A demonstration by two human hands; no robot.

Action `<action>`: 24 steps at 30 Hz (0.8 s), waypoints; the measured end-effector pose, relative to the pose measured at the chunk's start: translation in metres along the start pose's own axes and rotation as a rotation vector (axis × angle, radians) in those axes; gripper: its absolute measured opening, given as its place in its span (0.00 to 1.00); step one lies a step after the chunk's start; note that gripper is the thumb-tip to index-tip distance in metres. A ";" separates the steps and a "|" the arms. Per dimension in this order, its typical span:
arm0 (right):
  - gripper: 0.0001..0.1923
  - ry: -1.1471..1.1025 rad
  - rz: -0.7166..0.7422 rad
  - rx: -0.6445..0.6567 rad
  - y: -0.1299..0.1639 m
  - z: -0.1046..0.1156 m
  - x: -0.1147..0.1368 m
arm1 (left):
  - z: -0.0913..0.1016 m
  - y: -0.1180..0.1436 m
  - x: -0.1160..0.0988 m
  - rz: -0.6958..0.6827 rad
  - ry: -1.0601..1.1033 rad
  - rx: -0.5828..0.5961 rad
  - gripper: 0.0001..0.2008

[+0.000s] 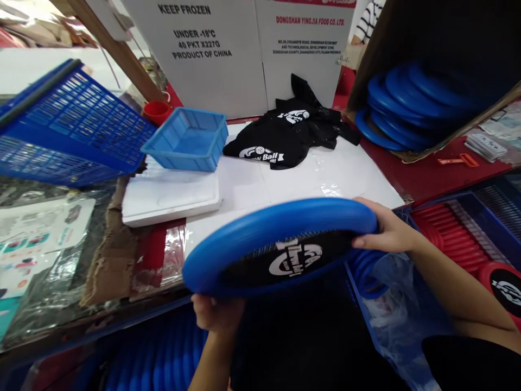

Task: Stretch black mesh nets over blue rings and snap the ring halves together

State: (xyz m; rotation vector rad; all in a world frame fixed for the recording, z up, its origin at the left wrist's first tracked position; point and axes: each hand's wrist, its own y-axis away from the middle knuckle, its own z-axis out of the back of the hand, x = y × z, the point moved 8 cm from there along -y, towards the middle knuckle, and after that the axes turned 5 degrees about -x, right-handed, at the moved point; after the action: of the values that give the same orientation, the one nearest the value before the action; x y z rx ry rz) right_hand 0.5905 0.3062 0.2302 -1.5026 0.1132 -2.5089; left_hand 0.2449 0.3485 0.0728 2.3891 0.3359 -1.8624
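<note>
A blue ring paddle with black mesh and a white "Throw Ball" print (pixel 280 217) is held tilted in front of me, above the table's near edge. My left hand (pixel 218 312) grips its lower left rim from below, the fingers partly hidden behind it. At the right end my right hand (pixel 385 227) pinches the rim, thumb on the near side. Beyond the ring, a heap of black printed mesh pieces (pixel 293 130) lies on the white tabletop (pixel 260 184).
A light blue tray (pixel 187 138) rests on white sheets (pixel 171 190), beside a blue basket (pixel 73 125). Blue rings (pixel 407 103) are stacked in a carton at right. Red rings (pixel 451 233) fill a crate; more blue rings (pixel 163 353) stand below the table. An orange tool (pixel 459 159) lies right.
</note>
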 end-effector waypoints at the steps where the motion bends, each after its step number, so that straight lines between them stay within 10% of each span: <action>1: 0.27 -0.032 -0.073 -0.110 -0.002 0.008 -0.007 | -0.007 0.000 -0.002 0.054 0.011 0.021 0.35; 6: 0.28 -0.407 -0.473 -0.432 -0.010 0.029 -0.050 | -0.045 0.011 -0.035 0.149 0.102 0.272 0.29; 11: 0.31 -0.695 -0.606 -0.519 -0.020 0.035 -0.074 | -0.078 0.012 -0.083 -0.361 -0.028 0.474 0.42; 16: 0.20 -0.848 -0.641 -0.533 -0.028 0.032 -0.081 | -0.105 -0.020 -0.107 -0.695 -0.155 0.422 0.33; 24: 0.13 -0.979 -0.748 -0.437 -0.039 0.024 -0.087 | -0.117 -0.062 -0.121 -0.584 -0.139 0.170 0.28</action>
State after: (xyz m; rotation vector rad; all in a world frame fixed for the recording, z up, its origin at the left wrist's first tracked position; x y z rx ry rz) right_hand 0.6459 0.3643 0.1736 -3.2511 -0.0888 -1.8588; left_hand 0.3137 0.4189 0.2230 2.4226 0.9887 -2.3564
